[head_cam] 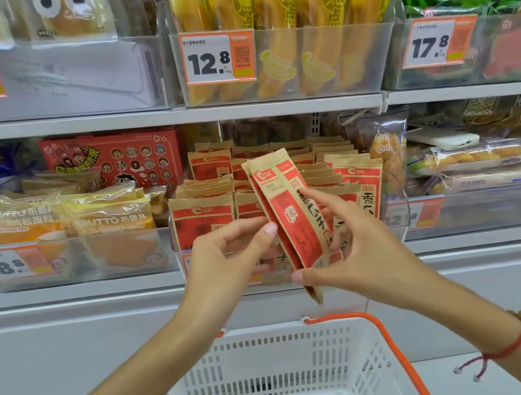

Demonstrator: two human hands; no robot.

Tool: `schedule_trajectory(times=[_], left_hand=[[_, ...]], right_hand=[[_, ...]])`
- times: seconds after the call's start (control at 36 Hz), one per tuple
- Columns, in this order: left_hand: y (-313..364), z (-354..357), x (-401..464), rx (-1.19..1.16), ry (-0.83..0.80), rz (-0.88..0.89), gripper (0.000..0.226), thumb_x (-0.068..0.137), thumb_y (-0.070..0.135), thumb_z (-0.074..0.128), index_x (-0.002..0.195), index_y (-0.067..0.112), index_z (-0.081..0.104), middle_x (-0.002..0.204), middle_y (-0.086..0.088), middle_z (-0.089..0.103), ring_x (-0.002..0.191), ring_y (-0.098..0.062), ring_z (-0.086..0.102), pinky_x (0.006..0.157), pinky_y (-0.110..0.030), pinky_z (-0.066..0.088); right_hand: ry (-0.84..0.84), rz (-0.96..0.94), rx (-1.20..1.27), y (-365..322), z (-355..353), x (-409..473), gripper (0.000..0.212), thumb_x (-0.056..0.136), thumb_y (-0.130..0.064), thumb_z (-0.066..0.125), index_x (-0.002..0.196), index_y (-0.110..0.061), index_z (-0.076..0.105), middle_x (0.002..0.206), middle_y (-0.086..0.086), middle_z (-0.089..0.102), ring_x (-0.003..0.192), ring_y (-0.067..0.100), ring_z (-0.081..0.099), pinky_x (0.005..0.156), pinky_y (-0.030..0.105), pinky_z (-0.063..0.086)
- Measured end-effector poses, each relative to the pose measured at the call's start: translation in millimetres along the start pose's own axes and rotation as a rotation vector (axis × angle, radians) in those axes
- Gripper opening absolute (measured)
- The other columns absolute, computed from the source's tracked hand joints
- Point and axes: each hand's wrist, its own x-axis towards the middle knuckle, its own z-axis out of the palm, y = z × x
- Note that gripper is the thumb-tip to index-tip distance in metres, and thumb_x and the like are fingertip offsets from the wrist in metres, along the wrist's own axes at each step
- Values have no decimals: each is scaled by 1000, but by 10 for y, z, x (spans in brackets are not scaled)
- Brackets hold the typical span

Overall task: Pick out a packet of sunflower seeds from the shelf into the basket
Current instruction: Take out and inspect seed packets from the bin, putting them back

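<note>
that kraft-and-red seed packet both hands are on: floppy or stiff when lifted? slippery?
Probably semi-stiff: the seed packet stands upright above the hands, left and right, without drooping. Likely light, since fingertip pinches alone hold it. The paper-like matte face suggests decent grip, though its thin edge could twist or slide when dropped toward the basket.

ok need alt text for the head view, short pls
Both hands, left hand and right hand, hold a red and brown seed packet before a snack shelf, above a white basket with an orange handle.
</note>
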Motion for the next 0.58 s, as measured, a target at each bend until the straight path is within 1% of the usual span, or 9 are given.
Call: schedule_trajectory(times=[0.06, 0.11, 0.17, 0.22, 0.28, 0.33, 0.42, 0.47, 0.58], left_hand=[[4, 18, -9, -19, -3, -13, 17, 76, 33, 70, 93, 32, 69, 90, 9, 77, 83, -8, 73, 64, -16, 56], [3, 33, -18, -31, 11, -6, 23, 70, 35, 73, 93, 31, 69, 87, 11, 76, 81, -7, 73, 63, -16, 55], [1, 23, -21, -51, 37, 9, 17, 75, 25, 75, 92, 27, 71, 83, 11, 76, 78, -6, 73, 61, -14, 54], [-4, -13, -10, -54, 56, 6, 14, 82, 19, 72, 93, 27, 71, 85, 8, 77, 79, -7, 73, 62, -13, 54], [-7, -52, 8, -54, 43, -12, 14, 85, 19, 69, 97, 27, 71, 89, 5, 77, 83, -9, 73, 66, -15, 56], [-7, -83, 23, -72, 18, -38, 14, 88, 18, 66, 96, 29, 71, 87, 5, 77, 82, -9, 74, 67, -16, 56], [-13, -100, 36, -72, -30, -71, 16, 90, 17, 63, 98, 29, 70, 87, 6, 77, 81, -8, 74, 65, -14, 55], [-24, -106, 42, -53, -54, -86, 18, 90, 17, 63, 103, 28, 70, 89, 5, 77, 83, -8, 73, 66, -14, 55], [-40, -111, 58, -23, -79, -105, 22, 91, 18, 62, 110, 26, 70, 92, 5, 77, 86, -8, 73, 68, -15, 56]], right_hand=[[46, -12, -85, -16, 25, -24, 105, 59, -46, 87, 145, -48, 27, 117, -14, 44, 100, 4, 51, 90, 30, 49], [72, -28, -123, -44, 65, -48, 108, 58, -48, 86, 146, -46, 22, 120, -12, 41, 107, 4, 48, 93, 29, 46], [87, -42, -118, -65, 109, -65, 112, 58, -47, 87, 146, -42, 18, 126, -14, 37, 111, 0, 44, 95, 25, 43], [101, -37, -92, -87, 130, -67, 109, 58, -49, 87, 143, -38, 19, 123, -18, 37, 102, -11, 41, 90, 14, 40], [134, -18, -34, -101, 118, -53, 95, 60, -49, 85, 132, -40, 25, 108, -24, 42, 87, -17, 43, 76, 6, 40], [162, 17, 23, -93, 86, -22, 77, 62, -47, 83, 122, -40, 34, 96, -21, 51, 81, -13, 48, 69, 10, 42], [172, 86, 111, -61, 34, 31, 54, 67, -43, 79, 110, -34, 48, 91, -10, 62, 80, 4, 55, 72, 22, 50], [160, 132, 229, -30, 5, 54, 42, 71, -34, 80, 104, -29, 54, 90, -5, 65, 82, 9, 59, 75, 26, 54], [176, 136, 320, 17, -16, 79, 29, 77, -23, 78, 101, -23, 61, 87, -6, 66, 76, 1, 61, 68, 16, 54]])
